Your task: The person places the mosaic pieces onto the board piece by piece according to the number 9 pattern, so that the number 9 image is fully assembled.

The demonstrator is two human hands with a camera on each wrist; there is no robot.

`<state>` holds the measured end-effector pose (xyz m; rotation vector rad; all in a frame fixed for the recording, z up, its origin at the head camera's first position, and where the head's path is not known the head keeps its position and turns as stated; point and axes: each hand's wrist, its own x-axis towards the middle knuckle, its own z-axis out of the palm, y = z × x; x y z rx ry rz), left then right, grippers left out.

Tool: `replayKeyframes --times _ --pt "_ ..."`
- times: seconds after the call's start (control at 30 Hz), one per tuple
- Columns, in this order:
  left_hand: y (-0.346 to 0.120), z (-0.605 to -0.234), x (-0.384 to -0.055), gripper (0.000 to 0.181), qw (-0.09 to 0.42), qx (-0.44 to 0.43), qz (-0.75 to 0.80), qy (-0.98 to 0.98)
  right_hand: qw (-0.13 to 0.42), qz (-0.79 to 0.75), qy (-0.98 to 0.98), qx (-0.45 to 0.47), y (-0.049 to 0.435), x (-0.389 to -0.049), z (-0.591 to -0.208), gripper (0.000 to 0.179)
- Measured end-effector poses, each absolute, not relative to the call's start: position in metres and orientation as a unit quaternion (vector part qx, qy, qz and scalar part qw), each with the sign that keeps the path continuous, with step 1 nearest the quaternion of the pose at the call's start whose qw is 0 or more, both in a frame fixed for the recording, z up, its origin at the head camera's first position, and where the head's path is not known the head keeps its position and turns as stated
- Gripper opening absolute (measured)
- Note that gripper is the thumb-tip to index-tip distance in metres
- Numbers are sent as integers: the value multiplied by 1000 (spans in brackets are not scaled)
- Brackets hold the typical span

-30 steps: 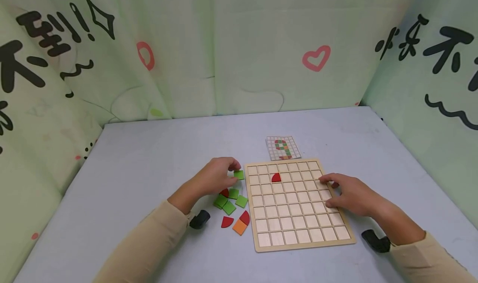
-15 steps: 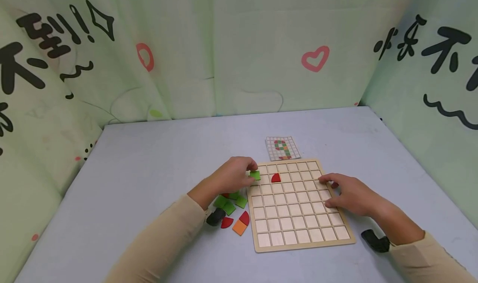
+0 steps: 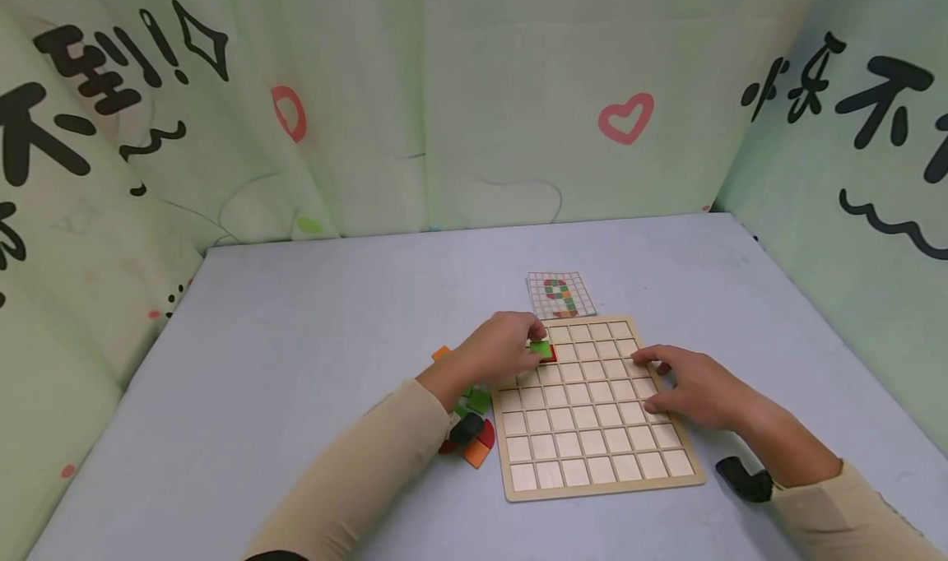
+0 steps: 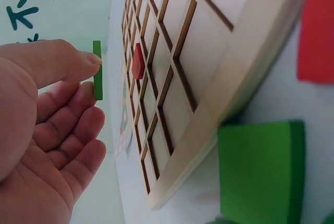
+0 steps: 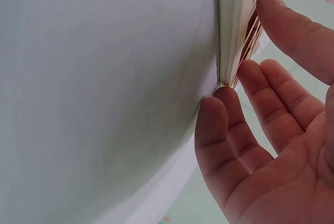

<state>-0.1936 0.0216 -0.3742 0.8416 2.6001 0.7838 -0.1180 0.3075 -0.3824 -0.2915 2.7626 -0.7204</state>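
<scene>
My left hand (image 3: 492,349) pinches a green square tile (image 4: 97,72) between thumb and fingertips. It is over the upper left of a wooden grid board (image 3: 607,488). In the left wrist view the tile stands edge-on to the camera, apart from the board. A red quarter-circle tile (image 4: 138,62) lies in a grid cell; in the head view the green tile partly covers it. At the board's right edge rests my right hand (image 3: 696,388), its thumb and fingertips touching the frame, fingers loosely bent.
Behind the board lies a small pattern card (image 3: 560,296) with a coloured figure. Left of the board are loose tiles: green (image 3: 479,401), red (image 3: 486,433) and orange (image 3: 476,452), partly hidden by the left wrist. Another orange tile (image 3: 440,353) shows beyond that forearm.
My left hand has carried the green tile rightwards, from beside the board to over the red tile's cell. The right hand stays at the board's edge.
</scene>
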Motion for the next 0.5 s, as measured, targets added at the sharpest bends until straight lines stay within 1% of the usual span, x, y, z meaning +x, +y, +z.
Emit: replayKeyframes --times 0.33,0.5 --pt "40 -379 -198 30 153 283 273 907 138 -250 954 -96 307 -117 -382 61" --pt "46 -380 -201 31 153 292 269 905 136 -248 954 -97 307 -117 -382 61"
